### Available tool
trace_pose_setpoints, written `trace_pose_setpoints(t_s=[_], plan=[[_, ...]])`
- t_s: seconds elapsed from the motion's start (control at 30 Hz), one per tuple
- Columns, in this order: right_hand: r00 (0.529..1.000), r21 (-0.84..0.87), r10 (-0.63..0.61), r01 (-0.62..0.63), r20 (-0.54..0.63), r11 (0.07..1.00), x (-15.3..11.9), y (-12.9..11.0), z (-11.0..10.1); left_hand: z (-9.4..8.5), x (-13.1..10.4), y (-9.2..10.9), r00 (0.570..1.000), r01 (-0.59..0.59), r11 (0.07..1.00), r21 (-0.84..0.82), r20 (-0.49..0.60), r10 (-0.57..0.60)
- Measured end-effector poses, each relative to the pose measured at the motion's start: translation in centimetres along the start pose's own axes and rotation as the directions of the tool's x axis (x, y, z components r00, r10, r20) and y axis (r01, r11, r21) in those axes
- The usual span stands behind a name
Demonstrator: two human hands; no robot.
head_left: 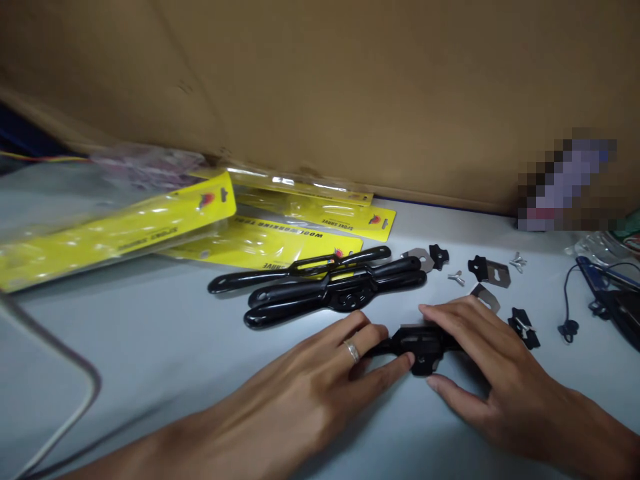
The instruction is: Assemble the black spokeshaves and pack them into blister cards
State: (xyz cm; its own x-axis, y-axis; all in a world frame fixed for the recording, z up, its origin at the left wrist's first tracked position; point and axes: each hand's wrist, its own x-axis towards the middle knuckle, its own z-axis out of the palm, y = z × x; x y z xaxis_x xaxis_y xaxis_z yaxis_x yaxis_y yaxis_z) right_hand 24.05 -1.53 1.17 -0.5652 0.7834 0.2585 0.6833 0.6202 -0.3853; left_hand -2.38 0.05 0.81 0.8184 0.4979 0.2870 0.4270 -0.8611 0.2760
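A black spokeshave body (421,343) lies low on the table between both hands. My left hand (333,377), with a ring, has its fingers closed round the left handle, and a fingertip touches the middle part. My right hand (493,373) grips the right side, thumb at the lower edge and fingers over the top. Several more black spokeshave bodies (305,293) lie together behind my left hand. Beyond my right hand are black caps (439,257), metal blades (486,297) and small silver wing screws (456,277).
Yellow spoke shave packages (125,233) lie at the back left, near a clear plastic bag (145,167). A cardboard wall (325,100) stands behind. A white cable (90,373) crosses the left side. Dark tools and a cord (569,328) are at the right.
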Motion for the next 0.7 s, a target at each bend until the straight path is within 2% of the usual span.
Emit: trace_pose_setpoints(t_s=[0.43,0.7], plan=[[0.993,0.045,-0.117,0.116,0.011,0.992,0.53,0.38,-0.37,0.00,0.03,0.21,1.000,-0.023,0.998,0.061,-0.001,0.023],[0.986,0.051,-0.167,0.167,0.002,0.985,0.42,0.50,-0.40,-0.14,-0.02,0.01,1.000,-0.011,1.000,0.003,-0.011,0.011]])
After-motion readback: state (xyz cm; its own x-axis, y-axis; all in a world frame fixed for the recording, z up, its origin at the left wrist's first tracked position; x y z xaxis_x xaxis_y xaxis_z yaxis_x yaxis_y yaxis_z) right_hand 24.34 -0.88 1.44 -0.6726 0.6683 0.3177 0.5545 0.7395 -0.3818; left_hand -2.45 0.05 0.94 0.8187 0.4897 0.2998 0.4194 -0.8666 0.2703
